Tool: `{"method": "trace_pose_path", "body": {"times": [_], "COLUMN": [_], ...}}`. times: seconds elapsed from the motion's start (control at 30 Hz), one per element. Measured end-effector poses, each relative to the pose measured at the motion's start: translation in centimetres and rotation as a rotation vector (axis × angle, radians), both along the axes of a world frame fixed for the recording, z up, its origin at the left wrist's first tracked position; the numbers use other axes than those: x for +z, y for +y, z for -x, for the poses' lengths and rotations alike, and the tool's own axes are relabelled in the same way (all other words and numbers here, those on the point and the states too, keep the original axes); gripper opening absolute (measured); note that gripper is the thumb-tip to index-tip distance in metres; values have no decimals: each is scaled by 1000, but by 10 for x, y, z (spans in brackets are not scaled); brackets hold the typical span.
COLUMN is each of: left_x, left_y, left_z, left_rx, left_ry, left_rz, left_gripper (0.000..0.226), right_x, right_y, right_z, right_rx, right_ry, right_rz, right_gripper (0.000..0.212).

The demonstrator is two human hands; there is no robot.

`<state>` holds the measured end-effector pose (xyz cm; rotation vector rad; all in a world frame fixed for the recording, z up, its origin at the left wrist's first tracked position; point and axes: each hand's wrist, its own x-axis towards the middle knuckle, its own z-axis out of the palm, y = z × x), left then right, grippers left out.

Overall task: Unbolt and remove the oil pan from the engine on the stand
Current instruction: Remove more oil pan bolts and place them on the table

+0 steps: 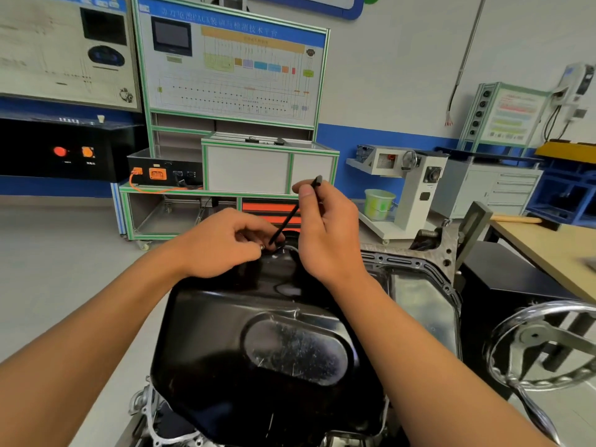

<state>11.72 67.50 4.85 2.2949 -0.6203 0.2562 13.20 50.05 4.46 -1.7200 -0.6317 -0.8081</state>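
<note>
Oil pan (258,350), black and glossy, lies on the upturned engine directly below both forearms, with the bare engine flange (419,262) showing beside it on the right. At the pan's far edge the left hand (222,243) has its fingers curled in, pinching what looks like a small silver bolt (262,247). Just right of it, the tip of a thin black hex key (290,217) points down at the same spot. The right hand (325,230) holds the key's upper end between thumb and curled fingers. The bolt is tiny and only lightly held, so a slip could drop it beside the pan or into the opened engine. With neither hand steadying the pan, it may slide once nothing fastens it. The key could also skid and scratch the flange. As for writing, the labels under the orange buttons on the black console (64,150) are too small to read. The blue header of the training board (232,69) carries Chinese characters around the legible Latin word "PACK".
</note>
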Motion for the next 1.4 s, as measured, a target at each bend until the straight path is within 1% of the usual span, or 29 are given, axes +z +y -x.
{"method": "trace_pose_path", "body": {"times": [0.07, 0.17, 0.3, 0.43, 0.5, 0.53, 0.6, 0.67, 0.7, 0.73, 0.77, 0.8, 0.83, 0.9, 0.93, 1.0, 1.07, 1.17, 1.27, 1.4], "left_x": [6, 18, 24, 29, 33, 34, 39, 46, 48, 51, 53, 53, 53, 50, 47, 38, 24, -6, -41, -83], "left_y": [7, 12, 3, -8, -16, -23, -43, -72, -90, -110, -133, -159, -186, -245, -275, -335, -398, -490, -566, -631], "left_z": [7, 16, 23, 33, 39, 43, 51, 58, 61, 63, 64, 64, 63, 64, 66, 70, 77, 95, 111, 108], "left_rx": [-25, -49, 26, 76, 79, 66, -13, -133, -195, -256, -309, -355, -392, -463, -506, -599, -683, -736, -776, -753], "left_ry": [40, 78, 40, 18, 28, 40, 100, 179, 223, 261, 291, 313, 331, 367, 394, 465, 507, 439, 452, 353], "left_rz": [-53, -142, -140, -133, -14, 106, 420, 669, 737, 772, 777, 764, 742, 689, 667, 641, 564, 366, 291, 209], "left_gripper": [48, 39, 31, 33, 32, 31, 31, 30, 28, 25, 23, 22, 22, 22, 23, 25, 22, 21, 22, 26], "right_x": [1, 2, 3, 8, 8, 9, 15, 24, 29, 34, 39, 41, 42, 40, 37, 28, 17, -11, -43, -78], "right_y": [-3, -2, 1, -6, -19, -29, -55, -91, -112, -134, -156, -180, -204, -255, -279, -328, -379, -450, -507, -557], "right_z": [-1, -1, 7, 23, 37, 43, 57, 75, 84, 95, 105, 115, 124, 145, 157, 185, 214, 248, 263, 249], "right_rx": [-3, -16, -48, -29, -36, -34, 12, 37, 42, 51, 64, 54, 22, -120, -189, -309, -485, -725, -888, -1025], "right_ry": [29, 37, 18, 99, 120, 122, 132, 110, 95, 97, 121, 140, 153, 167, 189, 242, 329, 487, 652, 815], "right_rz": [-46, -66, -56, -243, -284, -284, -250, -98, -7, 58, 95, 119, 140, 198, 210, 237, 291, 289, 264, 275], "right_gripper": [26, 26, 30, 37, 41, 41, 37, 32, 31, 30, 25, 15, 11, 19, 19, 10, 8, 4, 9, 11]}}
